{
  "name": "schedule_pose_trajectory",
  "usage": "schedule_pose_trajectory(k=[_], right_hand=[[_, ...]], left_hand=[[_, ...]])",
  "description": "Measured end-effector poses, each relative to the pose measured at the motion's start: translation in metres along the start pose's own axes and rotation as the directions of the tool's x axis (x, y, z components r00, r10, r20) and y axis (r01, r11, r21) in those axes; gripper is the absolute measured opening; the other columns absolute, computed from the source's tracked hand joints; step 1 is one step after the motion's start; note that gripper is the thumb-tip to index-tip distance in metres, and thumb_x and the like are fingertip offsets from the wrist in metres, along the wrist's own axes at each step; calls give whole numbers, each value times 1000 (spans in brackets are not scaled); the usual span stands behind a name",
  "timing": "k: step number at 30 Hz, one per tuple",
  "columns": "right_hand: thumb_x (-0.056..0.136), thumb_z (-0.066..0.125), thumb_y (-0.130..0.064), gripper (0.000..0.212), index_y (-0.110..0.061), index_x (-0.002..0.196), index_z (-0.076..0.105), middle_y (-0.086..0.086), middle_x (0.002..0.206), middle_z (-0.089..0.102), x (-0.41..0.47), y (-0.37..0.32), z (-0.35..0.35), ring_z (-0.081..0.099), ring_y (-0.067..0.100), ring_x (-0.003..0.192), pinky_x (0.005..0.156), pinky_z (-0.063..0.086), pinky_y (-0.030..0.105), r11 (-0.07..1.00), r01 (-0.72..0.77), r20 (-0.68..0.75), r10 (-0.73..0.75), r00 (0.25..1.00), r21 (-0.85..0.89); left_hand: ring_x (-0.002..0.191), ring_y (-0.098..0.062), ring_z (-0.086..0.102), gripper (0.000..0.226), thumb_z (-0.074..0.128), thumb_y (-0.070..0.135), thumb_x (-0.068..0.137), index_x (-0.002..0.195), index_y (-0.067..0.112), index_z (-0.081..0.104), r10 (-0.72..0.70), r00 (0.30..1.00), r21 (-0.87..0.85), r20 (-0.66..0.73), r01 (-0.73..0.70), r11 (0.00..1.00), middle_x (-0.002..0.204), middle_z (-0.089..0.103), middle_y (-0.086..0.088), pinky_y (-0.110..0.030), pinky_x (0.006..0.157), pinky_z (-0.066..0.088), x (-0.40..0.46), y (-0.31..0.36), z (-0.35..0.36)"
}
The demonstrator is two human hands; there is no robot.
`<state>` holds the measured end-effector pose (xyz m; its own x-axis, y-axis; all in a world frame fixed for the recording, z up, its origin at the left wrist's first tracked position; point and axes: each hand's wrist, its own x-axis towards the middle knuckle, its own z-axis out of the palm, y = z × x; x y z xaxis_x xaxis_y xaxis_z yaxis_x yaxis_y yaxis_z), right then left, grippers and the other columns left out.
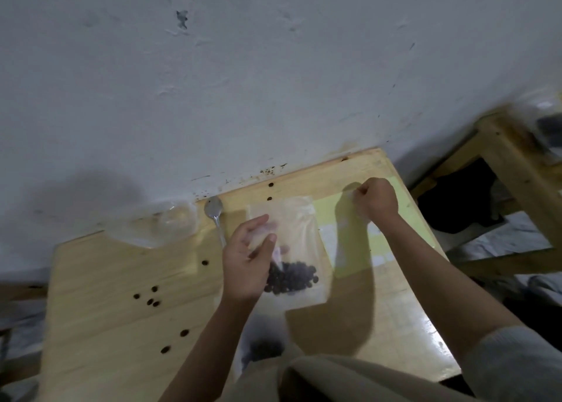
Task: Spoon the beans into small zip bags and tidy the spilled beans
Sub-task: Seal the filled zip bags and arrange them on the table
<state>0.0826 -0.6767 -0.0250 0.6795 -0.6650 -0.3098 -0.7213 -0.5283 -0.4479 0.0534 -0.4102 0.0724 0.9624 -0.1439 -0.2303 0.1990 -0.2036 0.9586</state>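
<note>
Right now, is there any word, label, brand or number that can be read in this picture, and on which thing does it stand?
None can be read.
Zip bag: no print visible.
Spoon: no mark visible.
Yellow-green sheet on the table: pale patches, too blurred to tell.

Left hand (247, 260) holds bean bag (296, 258)
</note>
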Motion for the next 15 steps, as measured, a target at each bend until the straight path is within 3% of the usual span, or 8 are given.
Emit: schedule_pose_trajectory(k=[2, 5, 7, 9, 12, 13, 15], right_hand=[[86, 59, -16, 24, 6, 86, 67, 23, 86, 68, -4, -3, -6, 63, 38, 81, 63, 50, 37, 999, -5, -9, 6, 1000, 54], [86, 64, -23, 18, -6, 83, 66, 6, 84, 68, -22, -14, -25, 63, 24, 86, 66, 40, 25, 955, 13, -36, -3, 999, 297], [83, 69, -23, 15, -12, 74, 64, -2, 74, 65, -49, -33, -40, 61, 16, 76, 63, 43, 23, 853, 48, -25, -41, 999, 520], [78, 76, -19, 18, -13, 66, 63, -1, 65, 63, -82, -52, -51, 59, 15, 65, 59, 48, 24, 735, 110, -18, -132, 991, 669], [72, 80, -15, 19, -16, 63, 64, -3, 59, 58, -127, -77, -54, 52, 12, 56, 52, 47, 23, 650, 147, 61, -286, 956, 745], [71, 81, -17, 18, -16, 64, 65, -4, 58, 58, -137, -83, -52, 51, 11, 54, 52, 45, 22, 658, 162, 75, -316, 946, 735], [71, 82, -21, 17, -14, 66, 67, -5, 60, 62, -149, -90, -47, 53, 8, 54, 54, 45, 20, 705, 205, 73, -342, 937, 679]], left_hand=[[92, -2, 67, 33, 58, -3, 88, 111, 21, 60, -19, 1000, -16, 17, 19, 1000, 113, 66, 5, -22, 76, 56, 1, 0, 1], [92, 10, 61, 37, 59, 0, 88, 114, 27, 59, -9, 1000, 18, 15, 8, 1000, 120, 63, 9, -13, 80, 52, 1, -1, -1], [112, 10, 53, 42, 60, 1, 88, 116, 33, 57, 4, 1000, 41, 17, -4, 999, 126, 59, 11, -14, 93, 47, 1, 1, -2], [111, 17, 49, 44, 60, 0, 88, 120, 30, 57, 8, 1000, 35, 23, -9, 999, 131, 55, 10, -6, 86, 45, -1, 3, -2], [105, 13, 55, 44, 59, -2, 88, 124, 23, 56, 50, 998, 34, 47, -52, 998, 130, 54, 12, -6, 79, 46, -5, 8, 0], [107, 8, 57, 44, 59, -3, 88, 124, 23, 56, 68, 996, 31, 54, -70, 997, 129, 54, 14, -9, 80, 48, -7, 10, 1], [93, 13, 60, 43, 56, -8, 88, 124, 16, 56, 95, 994, -14, 57, -94, 995, 127, 55, 10, -5, 71, 47, -13, 18, 1]])
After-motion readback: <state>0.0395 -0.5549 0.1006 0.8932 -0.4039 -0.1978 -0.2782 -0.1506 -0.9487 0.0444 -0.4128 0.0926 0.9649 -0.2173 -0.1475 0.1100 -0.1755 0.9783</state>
